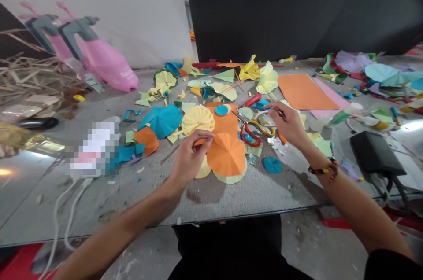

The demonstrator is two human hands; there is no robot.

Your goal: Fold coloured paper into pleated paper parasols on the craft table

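Observation:
My left hand (190, 159) is closed in a pinch on the edge of an orange pleated paper umbrella (226, 154), held just above the grey table (211, 196). My right hand (289, 123) reaches further back with its fingers curled over a roll of tape (264, 118) beside the red and yellow scissors (253, 132). What those fingers hold, if anything, I cannot make out. A yellow paper fan circle (197, 119) and a blue paper umbrella (161, 120) lie just behind my left hand. A small blue paper disc (272, 164) lies to the right of the orange umbrella.
Orange (302, 90) and pink paper sheets lie at the back right. More folded paper flowers are scattered across the back. A black box (376, 153) with a cable sits at the right, a pink glue gun (105, 62) at the back left, and white cables at the front left.

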